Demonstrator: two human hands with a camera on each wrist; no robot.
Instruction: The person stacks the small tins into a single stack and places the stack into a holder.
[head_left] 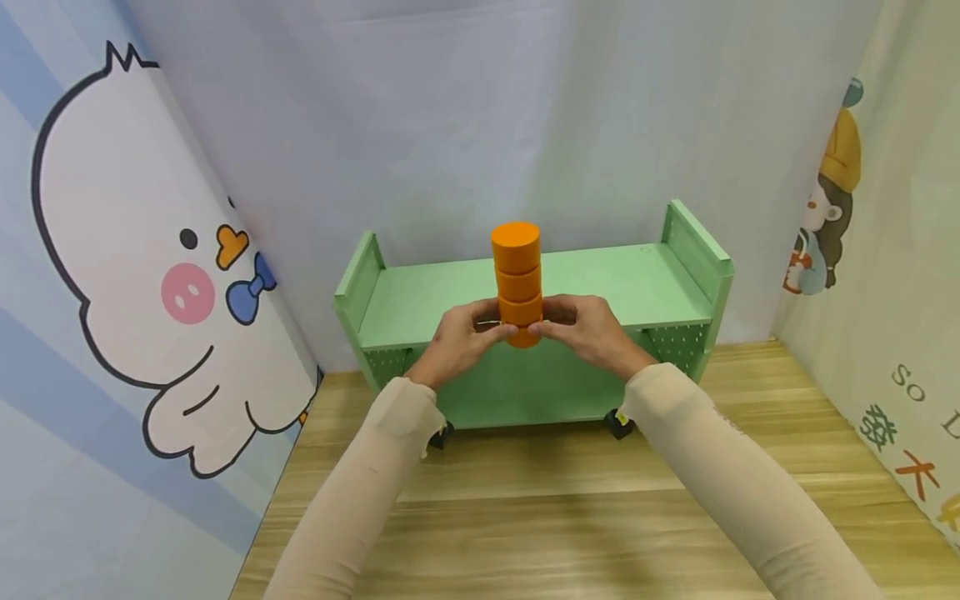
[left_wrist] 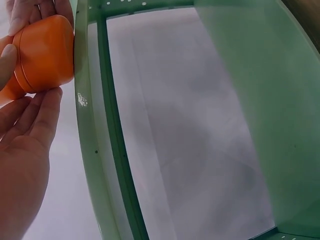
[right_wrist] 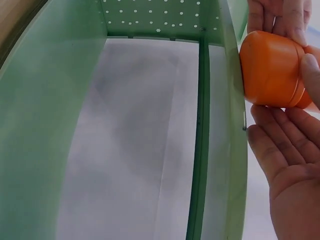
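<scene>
An upright stack of several orange cylinders (head_left: 517, 260) stands between my two hands, at the front of the green shelf unit's top board (head_left: 611, 275). My left hand (head_left: 462, 337) holds the lower part of the stack from the left, thumb at the front and fingers behind. From the right, my right hand (head_left: 588, 327) grips it the same way. Both wrist views show the lowest cylinder (left_wrist: 49, 52) with a rounded bottom edge, right against the board's edge. The right wrist view shows a narrow seam above that cylinder (right_wrist: 270, 70).
Raised end panels (head_left: 697, 254) bound the top board. Below lies a lower green shelf (head_left: 525, 396), and black feet or casters (head_left: 619, 423) stand on the wood-patterned surface (head_left: 525, 533). Printed cloths hang at left and right, with a plain pale cloth (head_left: 480, 125) behind.
</scene>
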